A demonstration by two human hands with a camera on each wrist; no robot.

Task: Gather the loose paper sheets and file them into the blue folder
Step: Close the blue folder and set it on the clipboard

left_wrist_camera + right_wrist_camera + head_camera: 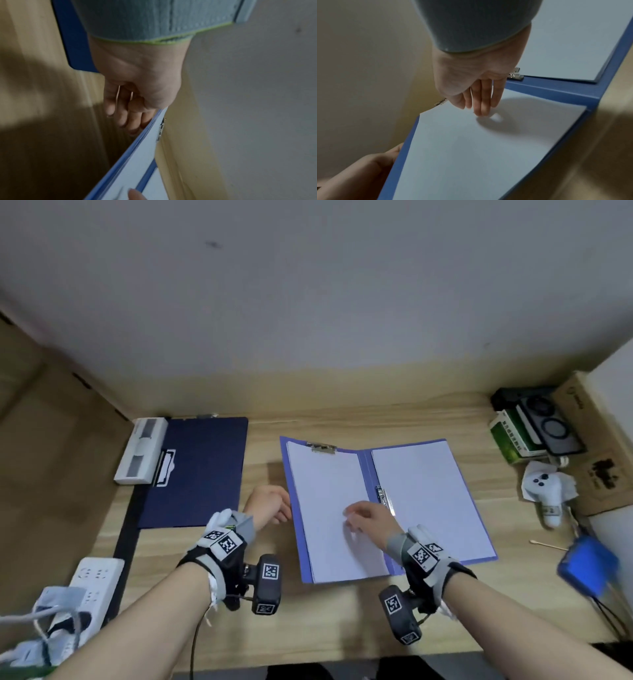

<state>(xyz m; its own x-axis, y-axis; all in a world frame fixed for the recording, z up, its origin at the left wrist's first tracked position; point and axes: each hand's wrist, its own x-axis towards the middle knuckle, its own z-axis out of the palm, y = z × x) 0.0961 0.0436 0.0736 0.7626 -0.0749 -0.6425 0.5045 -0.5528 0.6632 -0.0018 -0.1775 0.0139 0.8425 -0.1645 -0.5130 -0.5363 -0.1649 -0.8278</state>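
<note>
Smooth white sheets (329,508) flat in blue folder (297,508); right hand (368,517) touching.

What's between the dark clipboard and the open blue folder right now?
Head view: the left hand on a strip of desk, fingers at the folder edge; clipboard left of it.

In the head view the left hand (270,503) hides its own fingertips at the blue folder (297,508) edge; its grip cannot be told. The print on the green box (512,436) is too small to read. A blue thing (587,568) near the counter (342,618) edge is blurred. The left wrist view cuts off the folder's lower end.
</note>
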